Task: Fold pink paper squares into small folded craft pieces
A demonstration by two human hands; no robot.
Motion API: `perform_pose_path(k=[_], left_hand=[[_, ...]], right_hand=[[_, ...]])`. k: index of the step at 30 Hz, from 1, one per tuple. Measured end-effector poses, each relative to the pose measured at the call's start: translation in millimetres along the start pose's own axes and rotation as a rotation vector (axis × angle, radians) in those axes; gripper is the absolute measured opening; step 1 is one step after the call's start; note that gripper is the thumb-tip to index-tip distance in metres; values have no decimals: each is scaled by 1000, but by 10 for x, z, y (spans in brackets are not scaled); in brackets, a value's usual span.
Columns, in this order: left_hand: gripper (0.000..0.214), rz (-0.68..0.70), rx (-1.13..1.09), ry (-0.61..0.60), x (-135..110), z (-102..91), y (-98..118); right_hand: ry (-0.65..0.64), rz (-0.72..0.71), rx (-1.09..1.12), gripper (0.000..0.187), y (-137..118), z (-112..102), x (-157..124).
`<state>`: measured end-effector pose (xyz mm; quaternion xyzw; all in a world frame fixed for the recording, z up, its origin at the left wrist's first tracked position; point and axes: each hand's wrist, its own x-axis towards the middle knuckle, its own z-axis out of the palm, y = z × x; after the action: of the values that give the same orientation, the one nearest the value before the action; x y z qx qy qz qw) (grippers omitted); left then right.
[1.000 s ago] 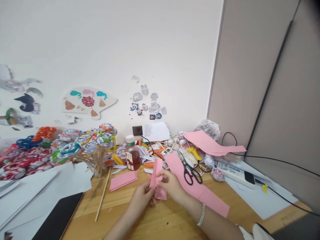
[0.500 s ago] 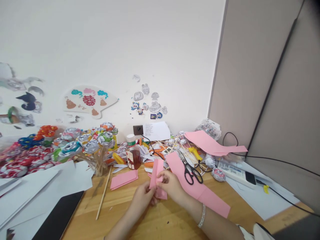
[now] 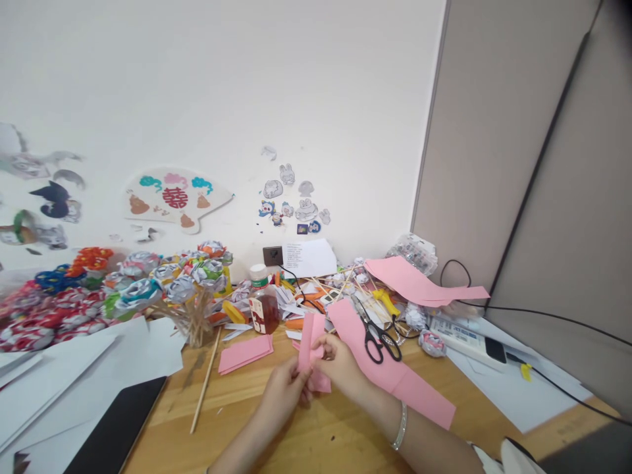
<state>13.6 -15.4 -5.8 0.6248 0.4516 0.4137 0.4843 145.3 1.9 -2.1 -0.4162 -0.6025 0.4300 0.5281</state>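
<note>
Fingers: ours are clamped on the pink paper (image 3: pixel 307 332), our left hand (image 3: pixel 284 392) gripping its lower part, our right hand (image 3: pixel 336 361) pinching it near the middle.
Wall (image 3: pixel 316 79): white, behind the whole table (image 3: pixel 306 441).
Table: wood shows between the stick (image 3: pixel 205 385) and our left forearm, and again between our two forearms; the right edge slants away past white sheets.
Folder (image 3: pixel 123 421): black, at lower left, its long right edge bordering the wood, well apart from our left hand.
Pink sheet (image 3: pixel 424 395): long, just beside our right hand, its near edge running behind our right forearm.
Pink paper: held in front of us, between the pink stack (image 3: pixel 244 354) and the pink sheet; we cannot tell whether it touches the table.
Scissors (image 3: pixel 370 324): on the pink sheet, handles towards us, near our right hand.
Bottle (image 3: pixel 263 315): upright, beyond the stack.
Writing: we read a red 囍 on the fan (image 3: pixel 178 199); the bottle's label and the printed page (image 3: pixel 306 258) are too small to make out.
</note>
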Motion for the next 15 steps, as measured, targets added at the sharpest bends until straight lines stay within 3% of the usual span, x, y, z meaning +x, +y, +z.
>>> perform_pose_path(k=[4,9,15], left_hand=[[34,-50,-87,-3,13,5,-48],[35,-94,-179,-12,3,-4,-80],[35,-89,-121,-18,23,-13,-81]], right_hand=[[-72,-16,-25,22,12,-69,36],[-23,-28,-67,23,-21,-85,25],[-6,-47,-136,23,-34,-74,2]])
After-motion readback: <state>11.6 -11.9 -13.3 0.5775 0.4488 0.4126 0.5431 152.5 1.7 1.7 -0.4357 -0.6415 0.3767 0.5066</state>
